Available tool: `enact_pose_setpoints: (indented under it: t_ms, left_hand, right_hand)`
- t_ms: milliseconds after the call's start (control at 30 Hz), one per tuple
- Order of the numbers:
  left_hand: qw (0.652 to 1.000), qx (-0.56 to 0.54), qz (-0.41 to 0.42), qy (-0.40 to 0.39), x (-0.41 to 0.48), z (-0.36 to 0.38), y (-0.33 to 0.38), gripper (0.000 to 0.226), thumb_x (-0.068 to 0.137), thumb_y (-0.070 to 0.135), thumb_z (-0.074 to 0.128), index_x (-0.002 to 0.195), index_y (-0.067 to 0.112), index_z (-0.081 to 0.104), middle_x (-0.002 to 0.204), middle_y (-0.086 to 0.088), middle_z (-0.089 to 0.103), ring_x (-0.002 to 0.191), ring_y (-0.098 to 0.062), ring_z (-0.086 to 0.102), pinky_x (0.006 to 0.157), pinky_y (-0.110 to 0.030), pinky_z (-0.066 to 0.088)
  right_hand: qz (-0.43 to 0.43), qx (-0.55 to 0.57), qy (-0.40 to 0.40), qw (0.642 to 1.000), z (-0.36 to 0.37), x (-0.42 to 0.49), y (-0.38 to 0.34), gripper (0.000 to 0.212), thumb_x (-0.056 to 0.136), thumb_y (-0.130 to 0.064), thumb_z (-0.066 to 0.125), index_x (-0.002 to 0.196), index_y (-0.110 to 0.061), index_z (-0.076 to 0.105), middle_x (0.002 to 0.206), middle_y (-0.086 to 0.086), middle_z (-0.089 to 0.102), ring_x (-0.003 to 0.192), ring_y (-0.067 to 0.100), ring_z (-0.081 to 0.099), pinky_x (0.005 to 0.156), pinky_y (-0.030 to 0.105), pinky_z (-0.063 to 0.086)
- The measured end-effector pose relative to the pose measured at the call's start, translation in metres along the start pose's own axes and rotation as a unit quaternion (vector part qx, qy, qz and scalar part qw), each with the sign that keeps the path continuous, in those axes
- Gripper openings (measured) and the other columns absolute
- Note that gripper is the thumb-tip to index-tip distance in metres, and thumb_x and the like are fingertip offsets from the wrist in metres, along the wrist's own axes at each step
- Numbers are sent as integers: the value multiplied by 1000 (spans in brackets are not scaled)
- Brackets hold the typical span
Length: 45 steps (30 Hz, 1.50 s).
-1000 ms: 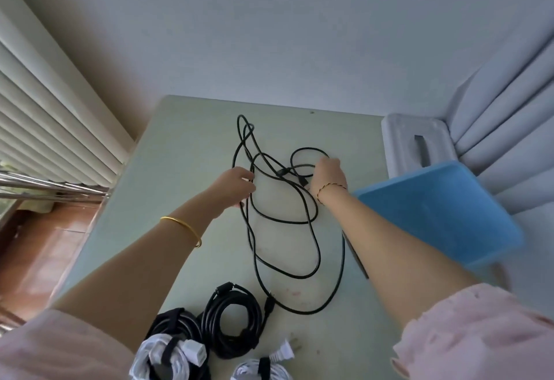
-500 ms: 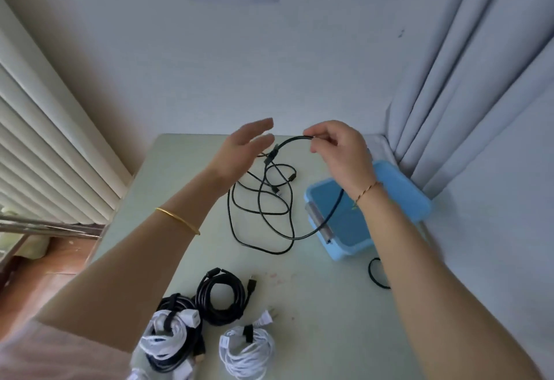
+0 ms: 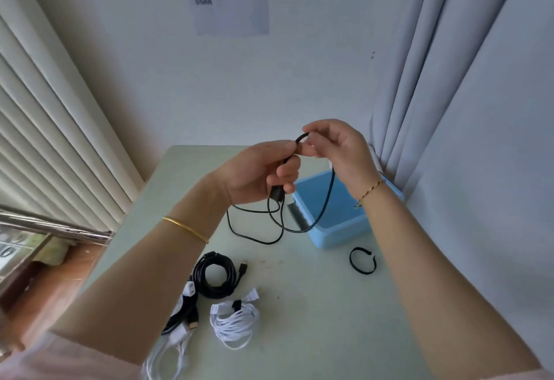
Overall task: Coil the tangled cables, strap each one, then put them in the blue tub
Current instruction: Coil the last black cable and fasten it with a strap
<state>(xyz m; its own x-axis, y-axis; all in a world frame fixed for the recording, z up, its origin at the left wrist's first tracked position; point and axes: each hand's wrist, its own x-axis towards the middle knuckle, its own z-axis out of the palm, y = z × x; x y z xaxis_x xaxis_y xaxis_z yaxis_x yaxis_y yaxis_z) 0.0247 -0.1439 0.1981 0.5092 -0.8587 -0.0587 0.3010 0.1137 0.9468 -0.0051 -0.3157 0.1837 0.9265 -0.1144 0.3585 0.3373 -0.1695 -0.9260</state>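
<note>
Now, just above the blue tub, the left hand grips the black cable near its plug and the right hand pinches a first loop. Loops should probably stay even, with slack drawn up gently.

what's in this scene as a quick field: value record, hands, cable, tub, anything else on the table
left hand: curled grip on the black cable, raised above the table
right hand: pinches the cable's top bend, next to the left fingers
black cable: uncoiled; loose loops hang to the table and cross the blue tub
blue tub: far right of the table; no coil visible inside
loose strap: black ring on the table, just this side of the tub
coiled already: black coil; white coil with a black strap
</note>
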Motion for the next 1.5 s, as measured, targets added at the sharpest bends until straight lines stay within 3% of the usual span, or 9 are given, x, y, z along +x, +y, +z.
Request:
enact_pose_setpoints:
  t_ms: [300, 433, 567, 867, 967, 1067, 1133, 1333, 1500]
  left_hand:
    - [968, -161, 133, 142, 22, 15, 17, 24, 101, 11, 31, 113, 6, 51, 76, 4, 58, 58, -6, 49, 66, -21, 51]
    - [950, -114, 163, 239, 28, 4, 18, 22, 99, 5, 41, 119, 5, 49, 101, -4, 70, 96, -17, 64, 91, -36, 52]
    - [939, -21, 169, 299, 28, 2, 9, 19, 99, 5, 45, 115, 11, 53, 113, -3, 68, 125, -23, 52, 104, -45, 41]
    - [882, 197, 207, 376, 32, 22, 2, 21, 94, 8, 54, 112, 17, 60, 101, 5, 71, 77, -16, 54, 75, -34, 46]
    - [854, 355, 179, 334, 33, 25, 0, 30, 95, 9, 53, 124, 17, 57, 96, 5, 72, 72, 6, 59, 75, -11, 43]
    - [834, 455, 118, 287, 28, 24, 3, 39, 97, 10, 47, 134, 21, 50, 89, 4, 72, 91, 4, 62, 89, -14, 43]
    - [827, 491, 75, 263, 25, 23, 3, 42, 98, 12, 45, 139, 25, 45, 80, 6, 70, 73, 8, 57, 75, -18, 43]
    - [883, 424, -14, 202, 15, 33, 1, 21, 104, 19, 32, 106, 18, 53, 55, -1, 56, 51, -15, 56, 59, -22, 47]
    - [952, 272, -4, 140, 7, 33, 5, 49, 103, 41, 24, 127, 11, 55, 48, 5, 31, 42, -13, 30, 43, -22, 33]
  right_hand:
    - [130, -42, -101, 985, 28, -37, 43, 27, 100, -15, 37, 123, -23, 49, 73, 4, 60, 63, 14, 56, 73, 36, 52]
    - [119, -150, -206, 960, 28, -45, 42, 34, 96, -18, 41, 130, -24, 46, 63, -5, 64, 76, 30, 65, 81, 50, 52]
    - [122, -171, -207, 955, 15, -45, 23, 29, 98, -16, 43, 126, -16, 51, 52, -5, 56, 49, 19, 58, 65, 39, 54]
    - [108, -249, -221, 937, -9, -55, -19, 20, 97, -24, 47, 94, -8, 57, 42, -1, 54, 42, 18, 58, 46, 19, 43]
    - [65, -295, -180, 936, -14, -50, -26, 23, 96, -25, 49, 93, -6, 60, 49, -2, 52, 44, 15, 54, 54, 26, 48]
    - [21, -323, -103, 941, -22, -42, -29, 14, 91, -24, 57, 85, -14, 65, 60, -11, 52, 57, 8, 49, 63, 36, 53]
    - [-6, -329, -72, 941, -26, -37, -31, 8, 88, -20, 60, 85, -21, 68, 67, -15, 56, 65, 5, 53, 68, 32, 52]
    - [-86, -278, 33, 956, -33, -21, -35, 10, 85, -8, 65, 91, -14, 71, 84, -7, 60, 78, 5, 55, 71, 3, 38]
    - [-99, -226, 75, 966, -37, -11, -26, 15, 89, -12, 61, 96, -17, 73, 80, -12, 56, 73, 2, 52, 69, 9, 39]
